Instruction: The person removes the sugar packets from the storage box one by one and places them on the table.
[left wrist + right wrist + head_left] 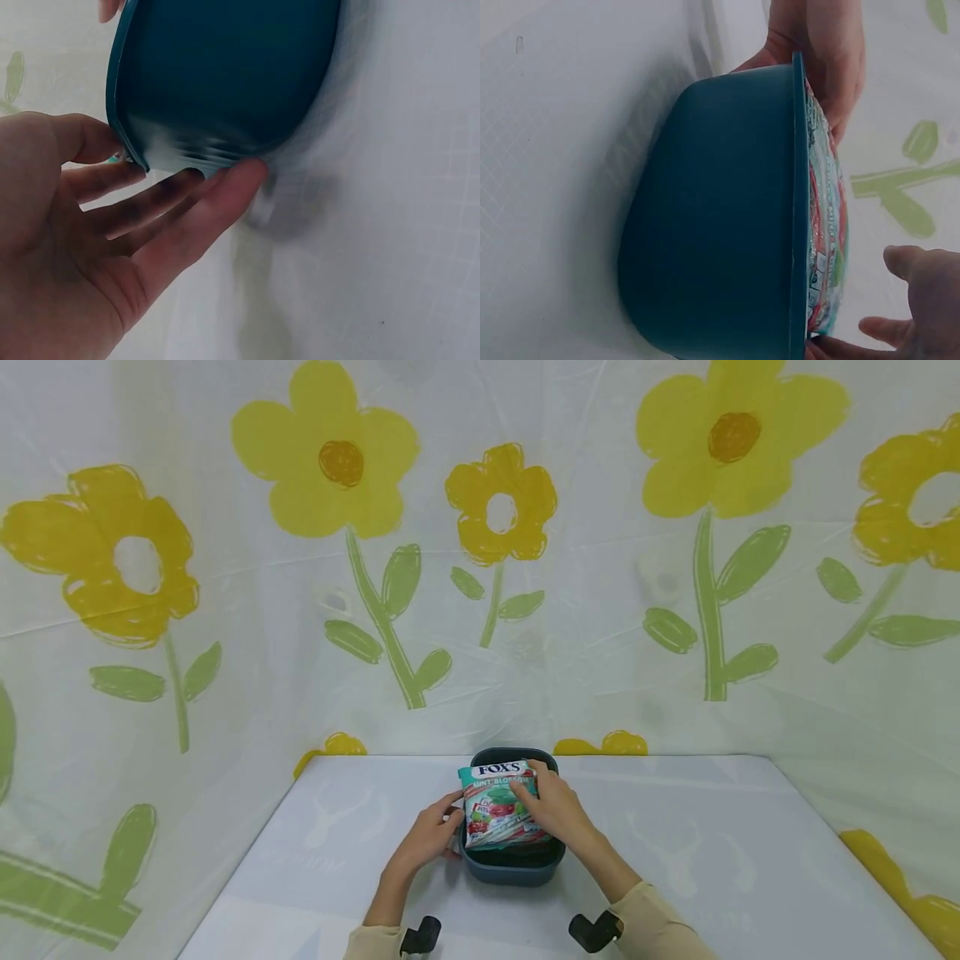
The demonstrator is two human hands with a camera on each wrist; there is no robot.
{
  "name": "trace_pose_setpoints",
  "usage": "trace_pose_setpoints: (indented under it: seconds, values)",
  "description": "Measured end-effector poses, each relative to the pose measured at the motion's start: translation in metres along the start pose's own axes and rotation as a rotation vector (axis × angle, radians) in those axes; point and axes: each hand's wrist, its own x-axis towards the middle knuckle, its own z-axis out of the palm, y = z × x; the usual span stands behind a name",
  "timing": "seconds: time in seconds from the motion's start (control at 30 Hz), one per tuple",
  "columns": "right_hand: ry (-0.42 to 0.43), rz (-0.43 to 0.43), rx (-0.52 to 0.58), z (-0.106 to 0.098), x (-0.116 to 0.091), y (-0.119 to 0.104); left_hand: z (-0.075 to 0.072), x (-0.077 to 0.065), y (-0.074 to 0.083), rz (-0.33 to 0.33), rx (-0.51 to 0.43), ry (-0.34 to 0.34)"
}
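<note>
A green and red bag of Fox's candy (495,814) lies in a dark teal plastic basket (513,874), its face up and standing a little above the rim. My left hand (429,837) is at the basket's left side; in the left wrist view its fairly straight fingers (217,206) rest along the slotted outer wall. On the right, my right hand (557,806) reaches over the bag's upper right part. The right wrist view shows its thumb (904,262) apart from the bag, with a lower finger touching near the rim.
The basket stands on a white table (652,860), near its far edge. Behind hangs a white curtain (577,635) printed with yellow flowers. Black straps with mounts (595,932) sit at both wrists, over beige sleeves.
</note>
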Motion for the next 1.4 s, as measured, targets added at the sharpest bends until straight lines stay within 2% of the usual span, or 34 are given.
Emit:
trace_pose_setpoints:
  seconds: [0.17,0.77,0.93,1.17,1.4]
  values:
    - [-0.007,0.010,-0.023,0.002,0.002,0.002,0.001,0.000,0.002,0.003,-0.023,-0.002]
    - [0.003,0.014,-0.143,0.005,0.008,-0.003,0.004,0.007,0.005,-0.002,-0.019,0.014]
    - [-0.011,0.020,-0.127,0.002,0.009,-0.006,0.003,0.005,0.006,-0.014,-0.030,0.025]
    - [-0.071,0.053,0.044,-0.006,0.014,-0.002,0.001,0.003,0.007,-0.040,-0.076,0.028]
    - [-0.218,0.134,0.281,-0.009,0.020,0.007,0.000,0.001,0.005,-0.049,-0.116,0.009]
